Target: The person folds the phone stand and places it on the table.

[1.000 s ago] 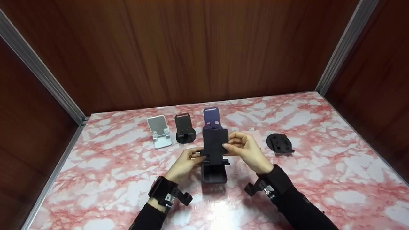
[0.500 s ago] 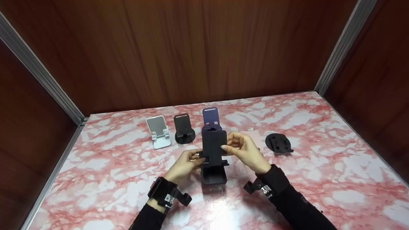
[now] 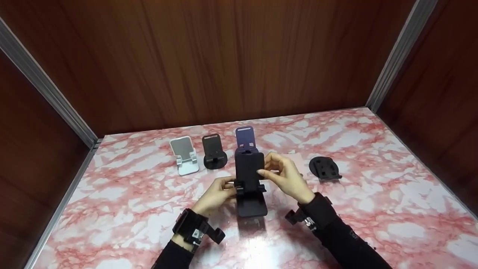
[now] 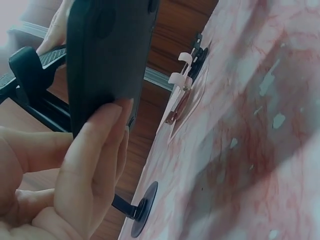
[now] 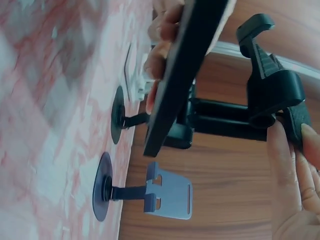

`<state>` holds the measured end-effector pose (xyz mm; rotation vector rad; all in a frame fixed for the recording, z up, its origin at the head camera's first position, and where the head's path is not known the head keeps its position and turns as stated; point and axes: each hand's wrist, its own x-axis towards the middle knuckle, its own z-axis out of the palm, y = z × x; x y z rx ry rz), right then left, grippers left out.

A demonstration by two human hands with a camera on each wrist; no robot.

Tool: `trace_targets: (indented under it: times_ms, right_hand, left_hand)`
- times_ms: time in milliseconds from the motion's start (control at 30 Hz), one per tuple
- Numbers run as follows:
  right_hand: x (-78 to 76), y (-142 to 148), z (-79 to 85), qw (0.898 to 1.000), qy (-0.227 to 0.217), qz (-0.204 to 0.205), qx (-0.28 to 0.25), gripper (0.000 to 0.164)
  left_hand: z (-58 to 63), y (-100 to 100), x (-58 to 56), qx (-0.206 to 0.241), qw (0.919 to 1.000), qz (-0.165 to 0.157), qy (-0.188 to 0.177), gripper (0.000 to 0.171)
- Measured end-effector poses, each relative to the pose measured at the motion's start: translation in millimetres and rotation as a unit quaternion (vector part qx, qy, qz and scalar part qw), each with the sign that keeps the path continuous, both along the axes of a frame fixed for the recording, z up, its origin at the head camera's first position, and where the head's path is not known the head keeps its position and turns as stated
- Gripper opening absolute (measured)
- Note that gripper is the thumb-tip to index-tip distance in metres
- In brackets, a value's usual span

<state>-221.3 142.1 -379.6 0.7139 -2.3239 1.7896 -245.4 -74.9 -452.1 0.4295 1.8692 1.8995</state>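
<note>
A black folding phone stand (image 3: 249,170) is held up over the table by both hands. My left hand (image 3: 217,192) grips its base (image 4: 112,60) at the left side, fingers bent against the underside in the left wrist view. With thumb and fingers, my right hand (image 3: 286,175) pinches the right edge of the upright back plate. Two hinge arms (image 5: 227,117) join plate and base in the right wrist view. Just behind stands a purple phone stand (image 3: 245,137), its lower part hidden by the held one.
A white stand (image 3: 185,155) and a dark round-based stand (image 3: 214,151) stand to the left. At right lies a folded black stand (image 3: 325,167) on a round base. A pale pink stand (image 4: 181,82) is mostly hidden behind my right hand in the head view. Wood-grain panels enclose the marbled table (image 3: 130,209).
The base of the held stand has tilted, so its flat face shows in place of the hollow seen before. Both hands keep their hold and have barely moved.
</note>
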Motion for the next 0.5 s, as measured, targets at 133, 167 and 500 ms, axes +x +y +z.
trace_targets:
  times_ms: [133,167,500]
  right_hand:
    - [-4.4,4,-4.9,1.0,0.005,0.008,0.019,0.014]
    - [-6.5,5,-7.3,1.0,0.002,0.006,0.019,0.015]
    - [-19.2,16,-19.1,0.993,-0.068,0.09,-0.03,0.051]
  left_hand:
    - [0.0,0,1.1,-0.001,1.0,0.006,-0.004,0.04]
    - [0.1,0,1.3,0.001,1.0,0.007,-0.005,0.04]
    - [6.0,6,6.4,0.031,0.9995,0.008,-0.006,0.038]
